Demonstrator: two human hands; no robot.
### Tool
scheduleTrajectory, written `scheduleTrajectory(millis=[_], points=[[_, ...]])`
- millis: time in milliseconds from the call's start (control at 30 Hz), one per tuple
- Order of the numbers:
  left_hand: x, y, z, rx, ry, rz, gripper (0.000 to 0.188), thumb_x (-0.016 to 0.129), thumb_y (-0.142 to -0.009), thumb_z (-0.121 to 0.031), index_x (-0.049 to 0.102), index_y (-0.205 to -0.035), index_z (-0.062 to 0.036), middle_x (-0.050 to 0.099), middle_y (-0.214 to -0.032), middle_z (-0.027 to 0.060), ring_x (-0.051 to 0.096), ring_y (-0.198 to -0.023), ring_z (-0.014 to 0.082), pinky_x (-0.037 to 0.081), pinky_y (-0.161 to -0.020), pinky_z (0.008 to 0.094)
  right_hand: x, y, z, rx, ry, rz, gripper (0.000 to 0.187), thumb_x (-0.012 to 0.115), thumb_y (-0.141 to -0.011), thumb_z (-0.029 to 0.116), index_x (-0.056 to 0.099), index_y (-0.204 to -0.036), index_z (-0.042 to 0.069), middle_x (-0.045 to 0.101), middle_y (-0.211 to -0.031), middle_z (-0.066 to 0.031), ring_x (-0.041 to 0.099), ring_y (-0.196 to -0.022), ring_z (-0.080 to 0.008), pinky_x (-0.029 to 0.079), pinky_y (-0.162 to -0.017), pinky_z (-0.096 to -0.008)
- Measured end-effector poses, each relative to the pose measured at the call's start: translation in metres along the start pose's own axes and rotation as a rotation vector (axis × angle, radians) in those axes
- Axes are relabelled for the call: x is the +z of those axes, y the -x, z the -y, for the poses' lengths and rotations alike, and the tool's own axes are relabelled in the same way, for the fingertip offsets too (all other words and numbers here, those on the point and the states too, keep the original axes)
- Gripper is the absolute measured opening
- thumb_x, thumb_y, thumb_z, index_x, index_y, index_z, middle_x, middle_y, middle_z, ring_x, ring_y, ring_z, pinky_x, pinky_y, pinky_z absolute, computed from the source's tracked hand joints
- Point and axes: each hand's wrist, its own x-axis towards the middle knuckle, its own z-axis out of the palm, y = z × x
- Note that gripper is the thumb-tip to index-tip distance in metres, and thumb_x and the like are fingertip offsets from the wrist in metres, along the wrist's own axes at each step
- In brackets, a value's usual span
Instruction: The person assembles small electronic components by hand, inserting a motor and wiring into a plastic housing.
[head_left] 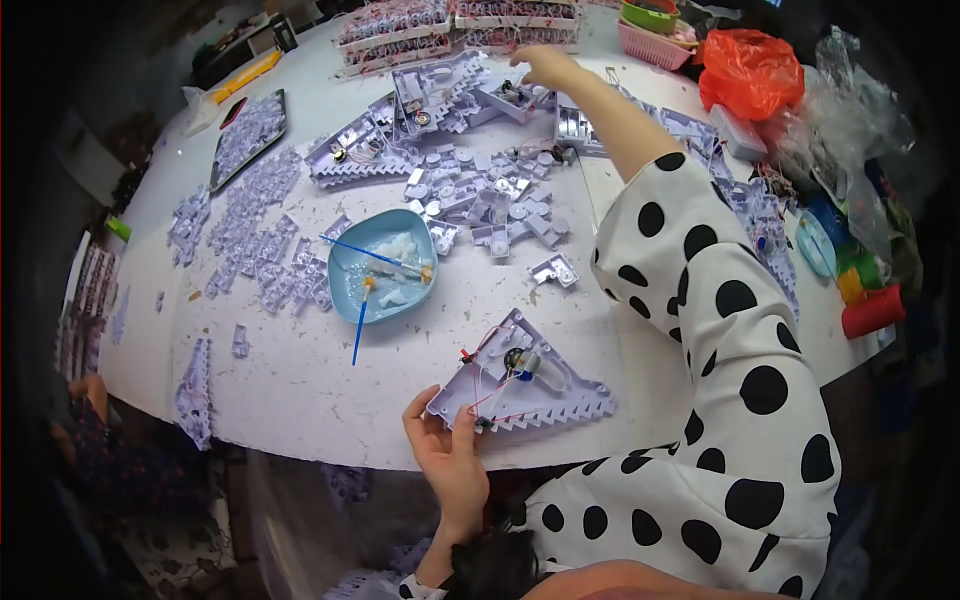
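Held wired shell [520, 396], brushes [380, 256] in bowl [340, 290], apparent grease [403, 246]

Bright, pale light over the counter [300, 385], sinking to black at the fisheye rim.
The light is cool and fairly even, seemingly from above, with soft, faint shadows around the parts [500, 200]; the panel [545, 392] in the foreground is reasonably crisp. Small highlights glint on the clear bag [850, 115] and the red bag [750, 75], while the person [88, 395] at the left sits in dimness, blurred. Fine detail softens toward the far stacks [395, 40], the counter's edges bow outward, and a thin red line marks the picture's left border.
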Motion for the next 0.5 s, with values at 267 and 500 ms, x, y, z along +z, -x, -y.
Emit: scheduleTrajectory(millis=[267, 500], points=[[-0.001, 0.0, -0.003, -0.023, 0.031, 0.02, 0.041, 0.059, -0.099, 0.001, 0.043, -0.136, -0.0052, 0.058, -0.116, 0.0071, 0.059, -0.101, 0.014, 0.052, -0.085, 0.0301, -0.092, 0.097, -0.021, 0.091, -0.172, 0.078, 0.037, 0.074, -0.085, 0.016, 0.07, -0.12, 0.007, 0.072, -0.117, -0.0107, 0.068, -0.101, -0.0247, 0.054, -0.09, -0.036], [-0.003, -0.002, -0.001, -0.008, 0.02, 0.029, 0.042, 0.056, -0.099, 0.002, 0.041, -0.137, -0.0051, 0.056, -0.117, 0.0084, 0.059, -0.099, 0.0119, 0.053, -0.079, 0.0263, -0.085, 0.183, -0.04, 0.192, 0.002, 0.31, 0.064, 0.078, -0.08, 0.028, 0.057, -0.139, 0.016, 0.063, -0.128, -0.0164, 0.06, -0.119, -0.0312, 0.047, -0.103, -0.0408]])
